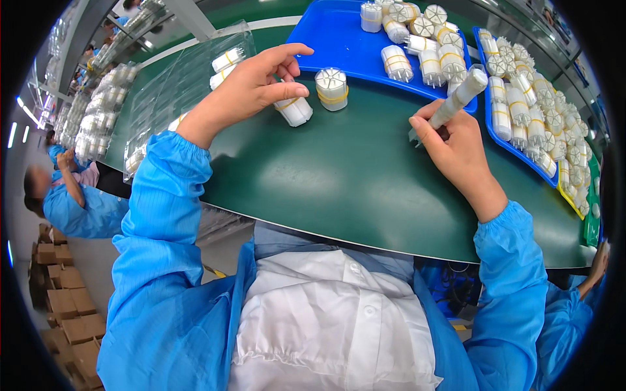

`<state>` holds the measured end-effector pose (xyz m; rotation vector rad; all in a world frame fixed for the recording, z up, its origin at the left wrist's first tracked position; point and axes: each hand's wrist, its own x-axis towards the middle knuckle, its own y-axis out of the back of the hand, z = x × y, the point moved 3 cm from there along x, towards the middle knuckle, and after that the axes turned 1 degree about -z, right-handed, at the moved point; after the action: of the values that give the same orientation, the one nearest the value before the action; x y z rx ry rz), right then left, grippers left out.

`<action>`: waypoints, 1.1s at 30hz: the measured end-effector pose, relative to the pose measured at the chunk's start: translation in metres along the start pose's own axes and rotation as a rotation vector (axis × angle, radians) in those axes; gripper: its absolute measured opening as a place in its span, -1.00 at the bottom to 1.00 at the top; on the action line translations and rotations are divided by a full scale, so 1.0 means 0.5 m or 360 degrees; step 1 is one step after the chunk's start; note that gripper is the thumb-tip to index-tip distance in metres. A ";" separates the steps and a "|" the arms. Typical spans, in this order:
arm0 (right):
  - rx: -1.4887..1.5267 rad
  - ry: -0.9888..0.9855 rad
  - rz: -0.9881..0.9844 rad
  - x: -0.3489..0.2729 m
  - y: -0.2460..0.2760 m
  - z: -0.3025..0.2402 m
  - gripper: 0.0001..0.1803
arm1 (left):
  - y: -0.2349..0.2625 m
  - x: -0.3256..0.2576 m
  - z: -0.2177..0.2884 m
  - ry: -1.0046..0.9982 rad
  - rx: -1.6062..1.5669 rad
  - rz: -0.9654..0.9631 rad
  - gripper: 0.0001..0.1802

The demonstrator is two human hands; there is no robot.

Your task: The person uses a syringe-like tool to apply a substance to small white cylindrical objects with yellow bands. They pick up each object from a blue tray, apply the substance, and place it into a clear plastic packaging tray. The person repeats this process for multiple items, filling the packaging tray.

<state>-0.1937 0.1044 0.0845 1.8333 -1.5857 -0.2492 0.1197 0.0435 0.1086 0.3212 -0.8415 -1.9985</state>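
Observation:
My left hand (251, 88) reaches over the dark green table (339, 176), its fingers pinched on a white cylindrical bundle (295, 109) bound with a yellow rubber band. Just right of it another banded white bundle (332, 88) stands upright on the table. My right hand (456, 146) grips a long white tube-shaped part (460, 98) that points up and to the right, toward the blue tray (339, 39).
Several banded white bundles lie in the blue tray and in a second blue tray (521, 156) at the right. Clear plastic blister trays (176, 85) holding white parts lie at the left. Another person in a blue coat (78, 208) sits at far left, near cardboard boxes (65, 306).

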 end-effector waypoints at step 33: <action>0.0085 -0.0040 -0.0023 0.000 -0.001 -0.010 -0.87 | 0.322 0.094 -0.172 0.0619 0.1737 0.0622 -0.52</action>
<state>-0.1905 0.1061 0.0879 1.8894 -1.6107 -0.2395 0.2442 -0.0892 0.1587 1.0228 -1.5243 -0.9151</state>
